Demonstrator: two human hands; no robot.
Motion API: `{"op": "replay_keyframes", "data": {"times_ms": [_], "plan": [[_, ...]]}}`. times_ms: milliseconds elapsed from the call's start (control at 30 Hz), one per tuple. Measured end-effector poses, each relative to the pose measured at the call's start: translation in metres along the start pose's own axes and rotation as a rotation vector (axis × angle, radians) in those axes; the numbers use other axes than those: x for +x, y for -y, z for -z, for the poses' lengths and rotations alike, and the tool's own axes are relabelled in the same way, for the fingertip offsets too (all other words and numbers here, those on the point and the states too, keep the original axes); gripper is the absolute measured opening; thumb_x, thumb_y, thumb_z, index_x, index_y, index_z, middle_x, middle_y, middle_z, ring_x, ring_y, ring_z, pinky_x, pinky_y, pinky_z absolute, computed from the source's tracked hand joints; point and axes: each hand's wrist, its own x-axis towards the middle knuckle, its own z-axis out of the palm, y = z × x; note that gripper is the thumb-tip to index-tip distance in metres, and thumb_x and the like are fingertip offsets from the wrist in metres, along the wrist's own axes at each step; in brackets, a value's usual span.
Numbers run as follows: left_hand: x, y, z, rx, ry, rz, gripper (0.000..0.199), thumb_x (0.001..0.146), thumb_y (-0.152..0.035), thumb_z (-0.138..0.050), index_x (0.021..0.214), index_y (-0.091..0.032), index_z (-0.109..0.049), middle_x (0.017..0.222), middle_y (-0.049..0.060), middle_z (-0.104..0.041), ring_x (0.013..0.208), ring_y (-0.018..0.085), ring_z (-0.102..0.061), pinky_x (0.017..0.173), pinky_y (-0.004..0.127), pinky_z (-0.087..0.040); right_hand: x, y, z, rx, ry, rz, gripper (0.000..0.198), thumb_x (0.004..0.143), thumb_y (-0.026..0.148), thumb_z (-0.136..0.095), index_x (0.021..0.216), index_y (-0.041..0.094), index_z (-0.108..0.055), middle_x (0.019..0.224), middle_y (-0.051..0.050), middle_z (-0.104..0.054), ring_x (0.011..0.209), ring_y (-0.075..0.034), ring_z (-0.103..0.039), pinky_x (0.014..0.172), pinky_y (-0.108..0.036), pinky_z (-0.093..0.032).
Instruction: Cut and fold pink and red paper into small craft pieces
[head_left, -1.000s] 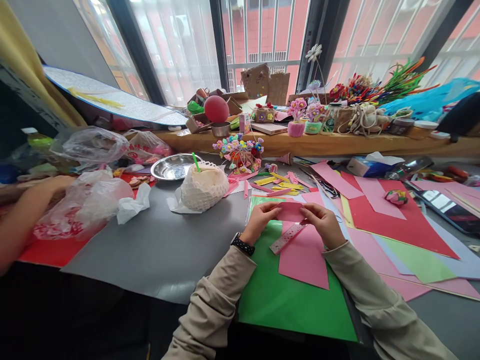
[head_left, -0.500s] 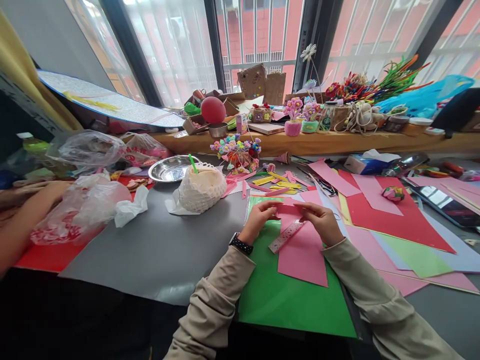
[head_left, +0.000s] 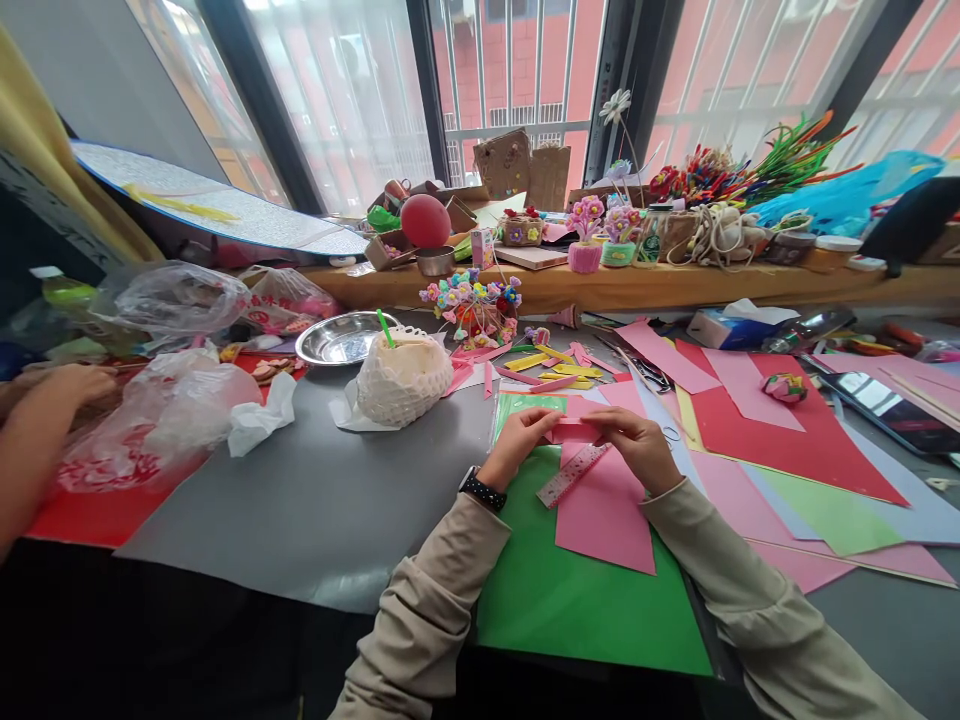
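Observation:
A small pink paper piece [head_left: 573, 430] is stretched between my two hands, above the table. My left hand [head_left: 523, 440], with a black dotted watch band at the wrist, pinches its left end. My right hand [head_left: 637, 445] is closed on its right end. Beneath them a larger pink paper sheet [head_left: 606, 520] lies on a green sheet [head_left: 585, 610]. A pink patterned ruler [head_left: 571, 476] rests slantwise across the pink sheet, just below my fingers.
Yellow and pink paper strips [head_left: 559, 372] lie beyond my hands, with scissors [head_left: 670, 434] at the right. A fruit in a white foam net [head_left: 401, 385] and a steel plate [head_left: 337, 340] stand left. Another person's arm [head_left: 45, 430] is by plastic bags [head_left: 161, 410].
The paper between my hands has turned or folded into a narrower band, and my fingers have dipped slightly. The other person's hand at the left has shifted left.

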Motion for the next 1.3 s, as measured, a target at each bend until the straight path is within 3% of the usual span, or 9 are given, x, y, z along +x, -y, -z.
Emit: {"op": "replay_keyframes", "data": {"times_ms": [233, 433, 533, 733, 1033, 1300], "plan": [[-0.0012, -0.0001, -0.0003, 0.098, -0.009, -0.080, 0.028, 0.060, -0.036, -0.058, 0.074, -0.012, -0.059, 0.068, 0.000, -0.055, 0.060, 0.008, -0.047, 0.056, 0.019, -0.039, 0.0000, 0.0090, -0.0002, -0.019, 0.058, -0.127, 0.026, 0.070, 0.027, -0.049, 0.094, 0.019, -0.056, 0.095, -0.005, -0.057, 0.086, -0.017, -0.052, 0.062, -0.026, -0.048], [-0.0010, 0.0020, -0.0006, 0.283, -0.007, -0.184, 0.028, 0.064, -0.037, -0.053, 0.074, -0.012, -0.060, 0.069, 0.003, -0.058, 0.060, 0.009, -0.049, 0.054, 0.019, -0.038, 0.0020, 0.0081, -0.0027, -0.051, 0.088, -0.270, 0.034, 0.073, 0.042, -0.041, 0.083, 0.014, -0.057, 0.082, -0.005, -0.059, 0.056, -0.014, -0.057, 0.055, -0.028, -0.048], [-0.0017, 0.0021, -0.0010, 0.336, -0.014, -0.219, 0.027, 0.065, -0.036, -0.052, 0.074, -0.012, -0.061, 0.071, 0.004, -0.059, 0.062, 0.010, -0.050, 0.054, 0.019, -0.038, 0.0021, 0.0079, -0.0019, -0.121, 0.093, -0.244, 0.029, 0.070, 0.040, -0.047, 0.077, 0.015, -0.058, 0.073, -0.003, -0.060, 0.058, -0.014, -0.056, 0.056, -0.026, -0.046], [-0.0012, 0.0018, -0.0007, 0.384, -0.010, -0.226, 0.029, 0.067, -0.036, -0.050, 0.075, -0.011, -0.061, 0.070, 0.004, -0.060, 0.055, 0.009, -0.048, 0.050, 0.019, -0.037, 0.0013, 0.0074, -0.0009, -0.170, 0.079, -0.198, 0.025, 0.069, 0.037, -0.049, 0.077, 0.016, -0.060, 0.075, -0.004, -0.062, 0.061, -0.014, -0.055, 0.056, -0.024, -0.045], [-0.0025, 0.0013, -0.0018, 0.410, 0.008, -0.215, 0.026, 0.066, -0.033, -0.051, 0.077, -0.012, -0.062, 0.071, 0.005, -0.061, 0.055, 0.009, -0.049, 0.051, 0.019, -0.038, 0.0022, 0.0044, -0.0009, -0.134, 0.080, -0.245, 0.024, 0.068, 0.037, -0.050, 0.074, 0.017, -0.061, 0.070, -0.003, -0.061, 0.053, -0.013, -0.054, 0.051, -0.025, -0.046], [-0.0013, 0.0060, -0.0001, 0.499, 0.044, -0.276, 0.028, 0.066, -0.037, -0.052, 0.075, -0.014, -0.063, 0.075, 0.005, -0.062, 0.068, 0.014, -0.053, 0.060, 0.021, -0.039, 0.0015, 0.0031, -0.0006, -0.268, 0.095, -0.169, 0.023, 0.071, 0.035, -0.046, 0.074, 0.017, -0.060, 0.065, -0.002, -0.060, 0.049, -0.012, -0.051, 0.049, -0.024, -0.042]]}}
